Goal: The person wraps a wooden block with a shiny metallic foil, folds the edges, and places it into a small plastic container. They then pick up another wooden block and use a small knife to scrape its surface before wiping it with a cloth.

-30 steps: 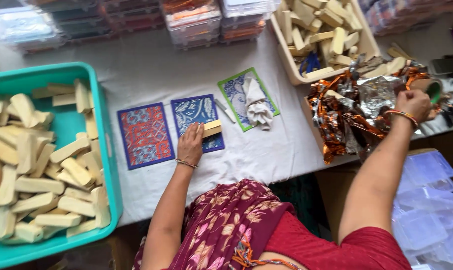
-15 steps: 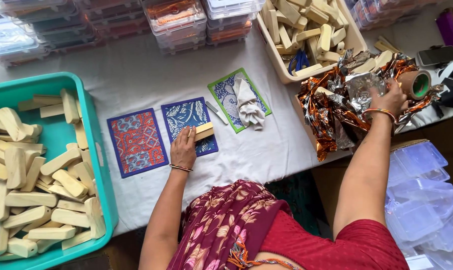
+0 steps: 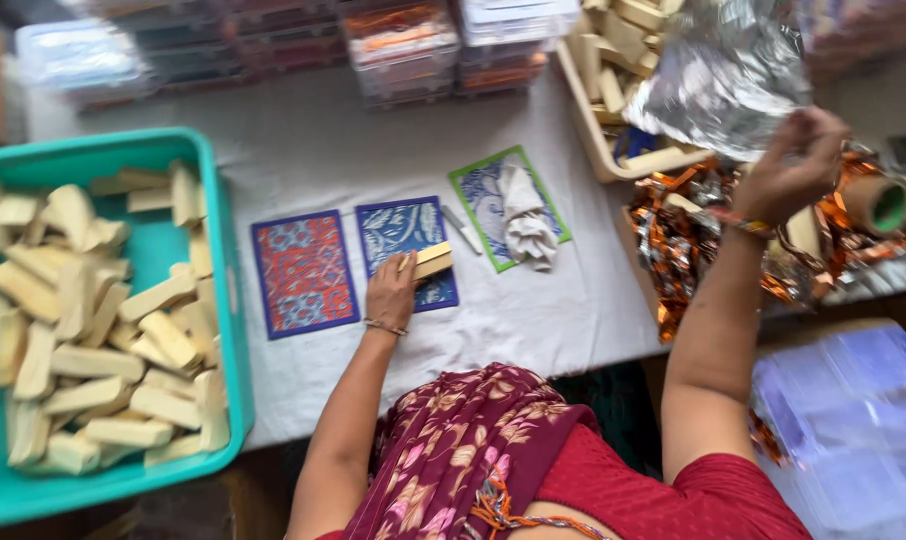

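Observation:
My left hand (image 3: 391, 293) rests on a pale wooden bar (image 3: 431, 261) that lies on the blue patterned card (image 3: 405, 228) in the middle of the white table. My right hand (image 3: 795, 165) is raised at the right, pinching a sheet of silver foil (image 3: 725, 72) that hangs up over the beige crate. Left of the blue card lies a red-and-blue patterned card (image 3: 303, 271). A green-edged card (image 3: 485, 195) to the right carries a crumpled white cloth (image 3: 526, 217).
A teal tray (image 3: 225, 290) full of pale wooden bars fills the left. A beige crate (image 3: 585, 120) of bars stands at the back right, with a heap of orange and silver foil (image 3: 693, 235) and a tape roll (image 3: 877, 203) beside it. Clear plastic boxes (image 3: 401, 45) line the back edge.
My right hand has lifted out of the foil heap, pulling a silver sheet up with it. My left hand has stayed on the bar on the blue card.

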